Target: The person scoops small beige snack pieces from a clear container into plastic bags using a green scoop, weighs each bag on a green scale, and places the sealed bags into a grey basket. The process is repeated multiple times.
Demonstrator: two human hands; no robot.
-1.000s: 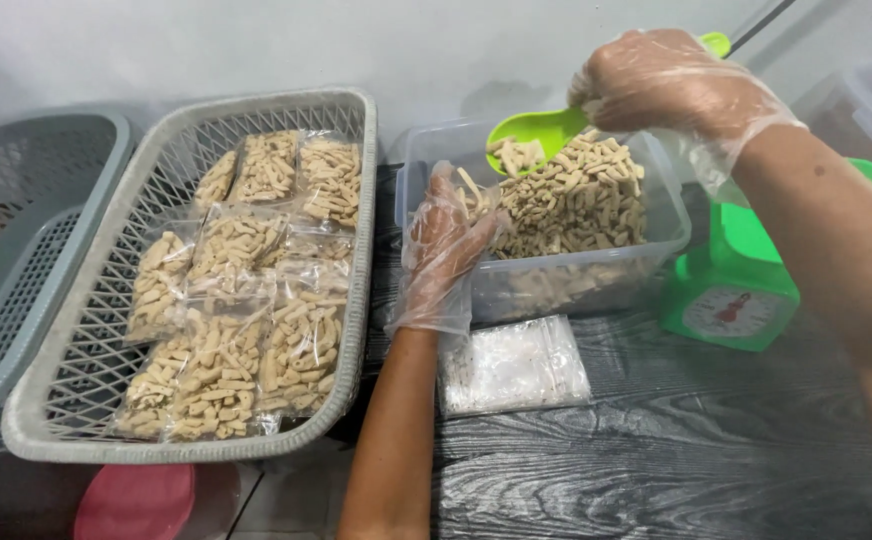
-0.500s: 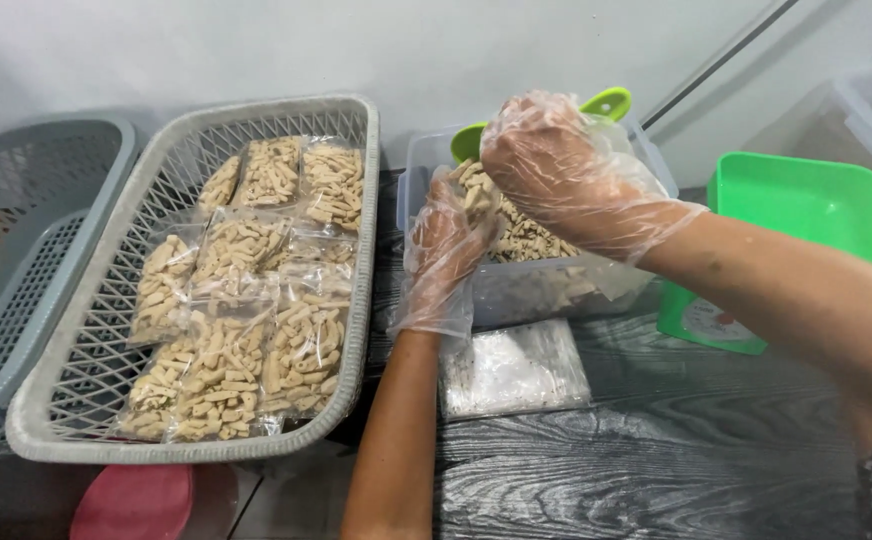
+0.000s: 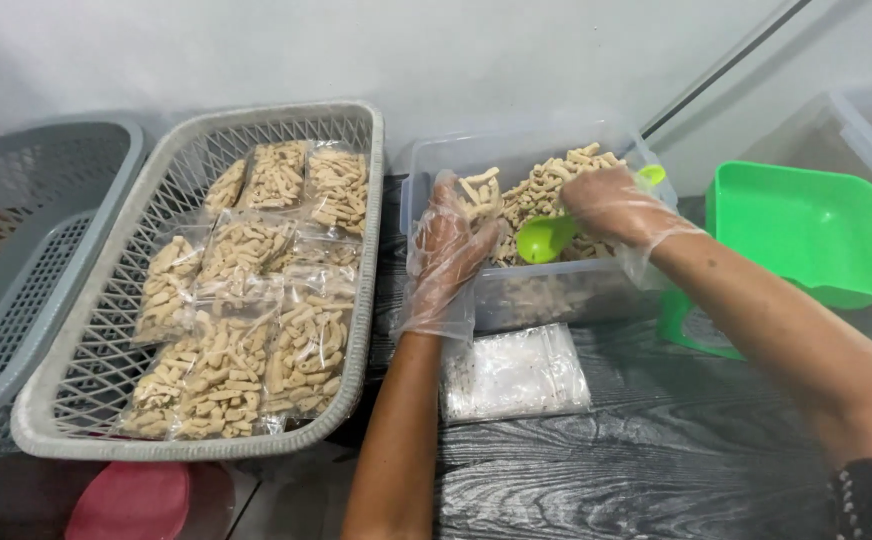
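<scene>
A: What lay on the left?

B: A grey plastic basket [image 3: 46,270] at the edge, partly cut off. Beside it sat a lighter grey mesh basket [image 3: 361,250] filled with sealed clear bags of pale stick snacks [image 3: 246,300]. A pink object [image 3: 131,500] showed below it, too little of it in view to identify.

A: And the person's hands?

B: Both wore thin clear gloves. The left hand [image 3: 448,255] was at the near wall of a clear plastic tub [image 3: 556,295], fingers loosely curled and pointing upward; whether it pinched anything could not be told. The right hand [image 3: 616,210] was closed around the handle of a green scoop [image 3: 548,238], whose bowl rested low among the loose stick snacks [image 3: 546,185] in the tub.

A: Had anything changed?

B: Yes. A second earlier the right hand held the scoop high above the tub; it had since come down, and the scoop was now in the pile, close to the left hand. It looked like a fresh scoopful being gathered.

A: What else?

B: A stack of empty clear bags [image 3: 516,372] lay on the dark wood-grain tabletop [image 3: 656,470] just in front of the tub. To the right stood a green tray [image 3: 806,230].
</scene>
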